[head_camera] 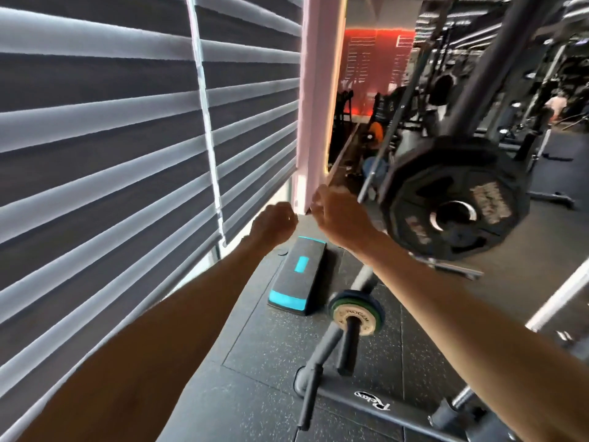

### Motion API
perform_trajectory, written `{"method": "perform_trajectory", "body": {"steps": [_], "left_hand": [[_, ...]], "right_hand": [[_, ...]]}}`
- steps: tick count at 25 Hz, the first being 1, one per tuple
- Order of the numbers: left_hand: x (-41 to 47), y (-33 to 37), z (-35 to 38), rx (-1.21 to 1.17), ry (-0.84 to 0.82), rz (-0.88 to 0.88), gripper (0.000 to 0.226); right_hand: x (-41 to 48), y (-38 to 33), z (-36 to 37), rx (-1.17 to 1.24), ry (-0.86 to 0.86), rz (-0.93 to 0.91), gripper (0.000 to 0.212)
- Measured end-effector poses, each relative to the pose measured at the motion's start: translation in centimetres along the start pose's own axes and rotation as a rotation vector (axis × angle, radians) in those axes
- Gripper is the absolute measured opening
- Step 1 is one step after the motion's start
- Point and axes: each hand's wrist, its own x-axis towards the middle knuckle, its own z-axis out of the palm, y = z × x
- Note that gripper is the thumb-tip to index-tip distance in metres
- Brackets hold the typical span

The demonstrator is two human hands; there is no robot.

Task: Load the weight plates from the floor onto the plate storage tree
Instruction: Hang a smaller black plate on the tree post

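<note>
A big black weight plate [452, 202] hangs on a peg of the dark storage tree post [481, 68] at the right. Lower down, small plates [355, 315], one tan with green and dark ones behind it, sit on a low peg of the tree base [376, 406]. My left hand [274, 223] is stretched forward in a loose fist with nothing in it. My right hand [339, 218] reaches forward just left of the big plate, fingers curled and apart, holding nothing. Neither hand touches a plate.
Striped window blinds [111, 138] fill the left side. A black and teal step platform [299, 275] lies on the rubber floor [264, 352] ahead. A pale pillar [318, 106] stands behind the hands. Racks and machines [541, 106] crowd the right background.
</note>
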Motion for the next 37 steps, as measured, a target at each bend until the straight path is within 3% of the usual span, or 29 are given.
{"method": "perform_trajectory", "body": {"steps": [3, 6, 10, 16, 27, 32, 37], "left_hand": [[2.9, -9.3, 0.9, 0.141, -0.136, -0.015, 0.030], [6.5, -16.5, 1.0, 0.199, -0.215, -0.027, 0.026], [12.1, -23.2, 2.0, 0.243, -0.329, -0.001, 0.029], [21.1, -27.7, 6.3, 0.228, -0.473, 0.088, 0.026], [51.1, -35.1, 19.3, 0.325, -0.818, 0.071, 0.022], [66.7, -34.3, 25.3, 0.302, -0.832, 0.177, 0.029], [81.5, -34.9, 36.2, 0.347, -0.948, 0.280, 0.029]], "right_hand": [[4.8, -2.4, 9.0, 0.015, -0.361, 0.066, 0.031], [9.6, -4.1, 16.9, 0.035, -0.556, 0.170, 0.032], [15.1, -6.2, 24.8, 0.048, -0.708, 0.221, 0.034], [22.5, -4.3, 34.3, -0.004, -0.779, 0.217, 0.036], [41.1, 14.2, 53.8, 0.072, -0.983, 0.293, 0.029], [49.8, 25.0, 59.4, 0.048, -0.971, 0.367, 0.032], [57.0, 35.7, 68.9, 0.037, -1.055, 0.396, 0.021]]}}
